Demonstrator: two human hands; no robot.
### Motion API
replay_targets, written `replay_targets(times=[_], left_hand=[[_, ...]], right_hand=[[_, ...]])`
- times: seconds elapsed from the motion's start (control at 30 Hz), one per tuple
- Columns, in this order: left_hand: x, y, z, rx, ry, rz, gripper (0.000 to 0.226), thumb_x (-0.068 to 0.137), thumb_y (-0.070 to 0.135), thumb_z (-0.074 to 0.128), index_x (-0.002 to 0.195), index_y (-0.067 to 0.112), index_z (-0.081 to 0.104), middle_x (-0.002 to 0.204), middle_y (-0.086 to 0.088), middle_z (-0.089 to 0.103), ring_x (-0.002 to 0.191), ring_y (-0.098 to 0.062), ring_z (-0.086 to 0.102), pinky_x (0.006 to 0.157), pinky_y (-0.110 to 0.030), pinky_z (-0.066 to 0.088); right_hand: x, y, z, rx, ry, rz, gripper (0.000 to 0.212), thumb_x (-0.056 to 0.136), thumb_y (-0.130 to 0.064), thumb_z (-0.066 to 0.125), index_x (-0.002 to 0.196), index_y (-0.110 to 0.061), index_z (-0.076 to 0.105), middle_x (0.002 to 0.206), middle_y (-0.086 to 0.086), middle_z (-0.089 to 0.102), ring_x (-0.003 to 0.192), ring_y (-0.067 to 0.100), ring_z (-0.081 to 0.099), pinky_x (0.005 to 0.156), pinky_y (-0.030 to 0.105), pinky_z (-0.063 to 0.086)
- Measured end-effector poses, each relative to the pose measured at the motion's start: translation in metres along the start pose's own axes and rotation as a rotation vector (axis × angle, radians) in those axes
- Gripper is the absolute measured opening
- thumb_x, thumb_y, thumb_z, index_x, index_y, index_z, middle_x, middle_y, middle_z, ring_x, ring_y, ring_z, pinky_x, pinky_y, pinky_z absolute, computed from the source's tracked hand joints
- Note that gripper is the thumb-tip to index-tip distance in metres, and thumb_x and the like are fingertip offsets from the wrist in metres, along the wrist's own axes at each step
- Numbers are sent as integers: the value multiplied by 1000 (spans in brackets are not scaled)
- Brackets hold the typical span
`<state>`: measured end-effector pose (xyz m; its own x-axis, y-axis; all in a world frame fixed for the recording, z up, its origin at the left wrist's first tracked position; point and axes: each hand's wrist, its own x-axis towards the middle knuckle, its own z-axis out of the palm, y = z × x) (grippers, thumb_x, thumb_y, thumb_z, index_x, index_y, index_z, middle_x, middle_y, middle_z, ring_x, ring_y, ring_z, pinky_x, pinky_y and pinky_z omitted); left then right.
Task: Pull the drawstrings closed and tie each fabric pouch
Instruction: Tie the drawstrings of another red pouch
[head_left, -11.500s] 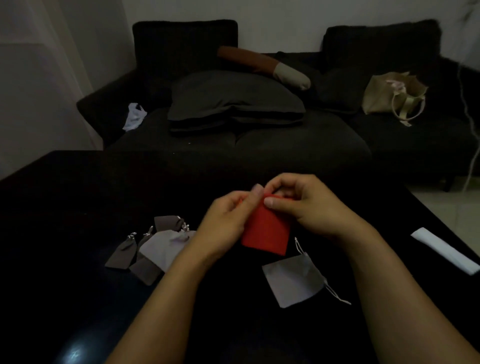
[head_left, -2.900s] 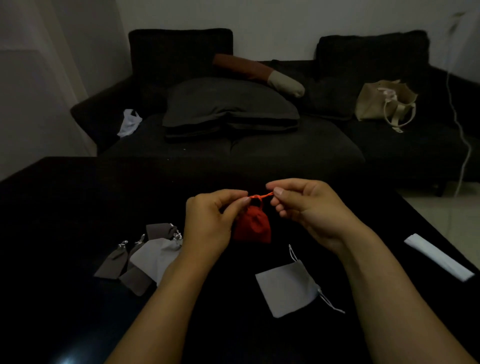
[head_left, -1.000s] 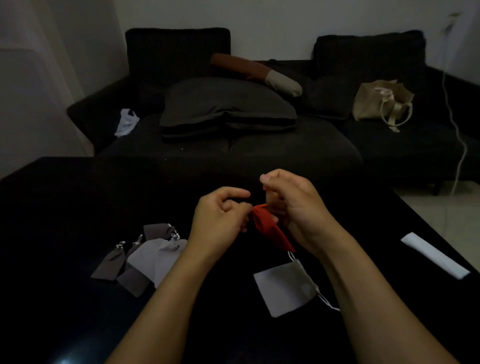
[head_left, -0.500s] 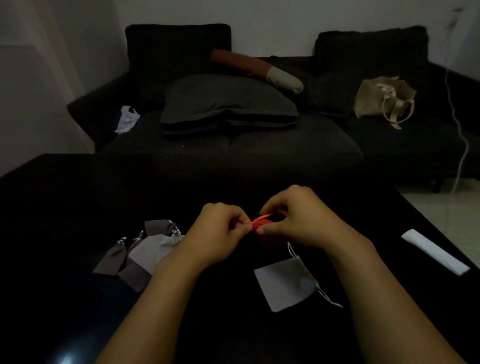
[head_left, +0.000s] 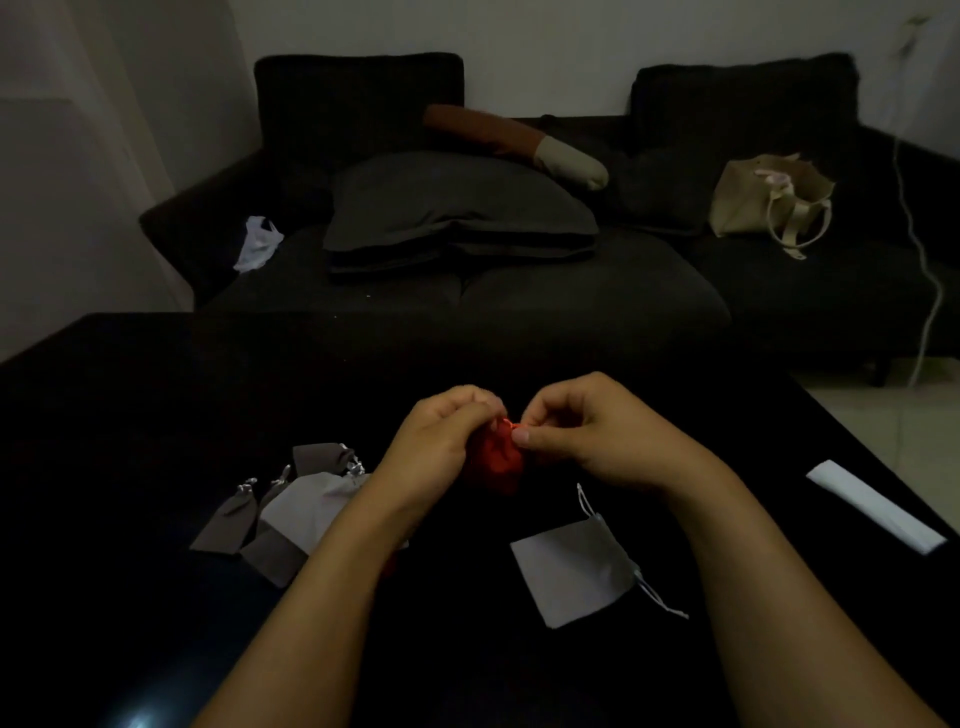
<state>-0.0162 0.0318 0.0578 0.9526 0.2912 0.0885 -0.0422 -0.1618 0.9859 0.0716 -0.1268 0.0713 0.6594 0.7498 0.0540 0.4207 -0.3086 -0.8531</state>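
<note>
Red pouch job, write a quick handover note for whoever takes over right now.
Left hand and right hand both pinch the drawstring at the neck of the red pouch, held above the black table; the knot is unfinished.
Done: tied pouches in the pile at left.
Left: finish the red one, then the flat grey pouch at right, its strings loose.

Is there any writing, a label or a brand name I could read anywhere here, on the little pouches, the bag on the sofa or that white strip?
None can be read.
Red pouch, held between the left hand and the right hand: plain.
Light grey pouch and the tied pouches on the black table: no print visible.
Beige tote bag on the sofa: too dim to tell.
White strip: blank as far as shows.
</note>
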Motion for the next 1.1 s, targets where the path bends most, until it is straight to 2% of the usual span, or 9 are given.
replay_targets(times=[0.1, 0.23, 0.33, 0.47, 0.53, 0.6, 0.73, 0.87, 1.1], left_hand=[[-2, 5, 6, -288, -19, -73, 26, 97, 11, 51, 76, 5, 64, 82, -8, 69, 68, -12, 64, 62, -20, 51], [-3, 6, 5, -381, 0, -112, 23, 94, 15, 56, 99, 0, 73, 84, -9, 75, 70, -10, 70, 58, -16, 53], [-3, 4, 4, -402, 20, -100, 19, 90, 15, 61, 98, 4, 75, 88, -7, 76, 78, -10, 71, 64, -17, 54], [-3, 2, 3, -342, 72, -11, 22, 74, 23, 72, 89, 8, 78, 88, -8, 77, 81, -12, 71, 71, -20, 54], [-5, 3, 2, -264, 97, 55, 17, 78, 19, 73, 89, 6, 77, 85, -8, 77, 78, -12, 72, 71, -21, 57], [-6, 2, 2, -153, 121, 139, 12, 83, 12, 71, 90, 6, 77, 84, -7, 77, 78, -12, 72, 73, -22, 58], [-4, -2, -4, 147, 77, 276, 14, 92, 12, 64, 96, 13, 78, 87, 1, 77, 86, -13, 73, 79, -27, 58], [-4, -4, -9, 249, 43, 257, 16, 95, 12, 60, 98, 14, 76, 88, 0, 76, 86, -16, 72, 79, -35, 57], [-4, -1, -21, 308, -46, 215, 15, 94, 16, 61, 95, 17, 76, 86, 0, 76, 82, -14, 72, 78, -32, 59]], right_hand=[[0, 0, -1, 2, 31, -18, 9, 86, -19, 74, 86, -10, 75, 86, 16, 73, 81, 26, 69, 87, 48, 54], [-1, 0, -3, 21, 105, -44, 8, 86, -20, 75, 82, -13, 77, 84, 13, 75, 90, 34, 70, 88, 52, 55], [-1, -2, -3, 36, 90, -48, 9, 86, -21, 74, 81, -14, 78, 84, 10, 75, 90, 29, 71, 88, 46, 57], [1, -3, -2, -21, 129, -112, 15, 88, -24, 72, 75, -31, 77, 92, 3, 65, 87, 13, 64, 83, 26, 50], [2, -3, -3, -45, 146, -141, 23, 89, -26, 70, 70, -38, 74, 95, 1, 64, 89, 13, 64, 87, 29, 51], [0, -4, -4, -53, 153, -141, 14, 89, -26, 71, 76, -31, 77, 89, -1, 71, 86, 12, 69, 85, 34, 55], [0, -10, 0, -147, 298, -200, 4, 82, -23, 78, 86, -22, 79, 79, -7, 75, 78, 3, 70, 76, 28, 58], [2, -12, 8, -308, 313, -251, 12, 83, -26, 77, 93, -31, 73, 75, -11, 70, 75, 1, 66, 70, 22, 52], [1, -18, 10, -449, 202, -235, 10, 86, -30, 72, 94, -36, 67, 84, -14, 68, 81, -1, 63, 75, 31, 55]])
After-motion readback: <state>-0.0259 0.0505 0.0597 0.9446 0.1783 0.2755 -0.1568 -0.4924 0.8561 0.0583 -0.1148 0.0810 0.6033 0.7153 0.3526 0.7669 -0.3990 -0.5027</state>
